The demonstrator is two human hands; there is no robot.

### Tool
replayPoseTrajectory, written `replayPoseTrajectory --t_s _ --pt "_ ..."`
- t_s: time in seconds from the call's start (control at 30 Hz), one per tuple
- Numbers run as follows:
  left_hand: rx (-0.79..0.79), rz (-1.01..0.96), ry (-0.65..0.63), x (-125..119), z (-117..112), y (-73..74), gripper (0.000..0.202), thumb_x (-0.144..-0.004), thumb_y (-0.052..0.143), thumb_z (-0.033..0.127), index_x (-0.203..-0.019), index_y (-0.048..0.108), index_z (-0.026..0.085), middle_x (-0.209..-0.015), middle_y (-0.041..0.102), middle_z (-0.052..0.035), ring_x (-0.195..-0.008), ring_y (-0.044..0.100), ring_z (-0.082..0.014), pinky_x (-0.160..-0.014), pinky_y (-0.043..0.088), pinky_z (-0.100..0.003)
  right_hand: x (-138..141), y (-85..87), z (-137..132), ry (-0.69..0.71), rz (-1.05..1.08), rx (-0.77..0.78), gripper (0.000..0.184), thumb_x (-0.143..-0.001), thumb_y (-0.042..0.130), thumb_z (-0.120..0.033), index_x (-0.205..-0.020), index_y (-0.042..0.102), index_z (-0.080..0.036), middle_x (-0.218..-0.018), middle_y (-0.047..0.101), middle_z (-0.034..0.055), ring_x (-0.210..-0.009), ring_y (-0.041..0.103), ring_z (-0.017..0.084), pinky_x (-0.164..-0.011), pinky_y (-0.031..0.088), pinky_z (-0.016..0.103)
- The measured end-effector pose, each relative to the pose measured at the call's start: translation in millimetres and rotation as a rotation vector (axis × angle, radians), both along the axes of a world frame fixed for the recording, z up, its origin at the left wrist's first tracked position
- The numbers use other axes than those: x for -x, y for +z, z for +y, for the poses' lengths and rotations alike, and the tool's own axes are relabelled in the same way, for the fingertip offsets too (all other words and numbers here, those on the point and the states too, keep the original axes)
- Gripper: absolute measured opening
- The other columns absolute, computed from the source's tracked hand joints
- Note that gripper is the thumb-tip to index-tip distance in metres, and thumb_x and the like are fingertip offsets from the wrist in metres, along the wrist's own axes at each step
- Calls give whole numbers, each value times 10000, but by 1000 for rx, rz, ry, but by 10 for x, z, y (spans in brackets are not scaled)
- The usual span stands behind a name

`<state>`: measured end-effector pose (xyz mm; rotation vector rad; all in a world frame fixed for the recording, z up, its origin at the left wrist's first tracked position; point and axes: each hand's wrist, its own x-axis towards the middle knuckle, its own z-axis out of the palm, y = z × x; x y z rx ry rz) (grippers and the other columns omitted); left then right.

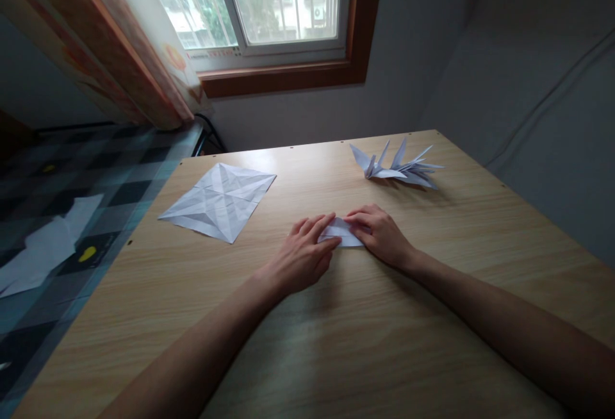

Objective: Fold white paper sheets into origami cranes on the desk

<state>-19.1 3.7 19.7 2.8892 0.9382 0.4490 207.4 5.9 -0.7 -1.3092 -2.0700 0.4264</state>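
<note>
A small folded piece of white paper lies on the wooden table near its middle. My left hand rests on the paper's left end, fingers pressed together flat on it. My right hand covers the paper's right end, fingers curled down on it. Most of the paper is hidden under both hands.
A creased, unfolded white paper square lies to the left on the table. A finished white origami bird sits at the far right. A checked bedspread with loose white sheets lies left of the table. A window and curtain are behind.
</note>
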Motion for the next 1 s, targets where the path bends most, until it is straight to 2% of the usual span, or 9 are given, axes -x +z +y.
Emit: replayPoseTrajectory --t_s 0.13,0.27,0.4,0.5,0.57,0.67,0.77,0.87,1.0 --pt "-4 15 -14 10 1 -16 331 -914 482 219 -1198 651 214 -1452 477 -148 -1324 448 -307 -1070 356 -525 -9 -12 -20 31 4 -51 187 -874 583 -115 -913 741 -208 -980 730 56 -926 606 211 -875 459 367" --pt "-17 12 -31 16 -1 -17 325 -936 465 232 -1209 641 235 -1353 587 -95 -1263 511 -273 -1053 373 -488 -13 -33 -43 60 -78 -115 203 -859 578 -86 -886 739 -206 -963 729 59 -930 604 214 -870 456 371" --pt "-52 25 -70 9 -1 -7 323 -949 445 232 -1221 618 216 -1303 620 -94 -1217 541 -246 -1017 396 -439 5 -39 -74 81 -173 -179 182 -882 565 -113 -871 726 -196 -971 723 74 -939 593 224 -881 439 385" --pt "-76 34 -83 3 2 -4 312 -958 430 229 -1212 609 206 -1297 625 -90 -1192 560 -233 -1000 403 -418 30 -23 -104 82 -241 -212 188 -905 538 -126 -914 717 -183 -972 719 89 -923 589 235 -863 436 385" --pt "-94 39 -90 1 3 -6 307 -960 427 228 -1208 607 200 -1293 628 -87 -1185 566 -232 -997 403 -415 44 -11 -119 77 -270 -223 218 -916 515 -113 -1012 703 -171 -996 715 96 -927 589 238 -853 439 379" --pt "-110 38 -94 -3 -1 -5 302 -952 442 219 -1203 608 191 -1260 641 -90 -1161 578 -225 -992 405 -404 55 11 -131 119 -307 -223 267 -932 507 -118 -1139 666 -174 -1080 703 95 -981 584 235 -872 441 372" --pt "-109 45 -77 -8 -13 2 298 -946 451 222 -1197 610 197 -1210 656 -88 -1130 586 -220 -987 399 -402 61 51 -143 183 -393 -212 265 -934 528 -139 -1157 662 -194 -1126 693 89 -1006 579 237 -876 439 373" --pt "-108 50 -48 -14 -29 12 282 -942 464 233 -1181 613 221 -1199 655 -80 -1117 584 -226 -984 386 -420 75 119 -171 172 -493 -185 247 -920 543 -136 -1128 670 -177 -1115 688 106 -989 579 248 -854 441 378" --pt "-114 61 -3 -25 -49 30 255 -941 471 248 -1148 617 229 -1184 656 -83 -1108 578 -247 -987 364 -455 100 217 -215 114 -550 -110 199 -899 537 -115 -996 699 -175 -1035 692 109 -925 583 241 -818 445 355"
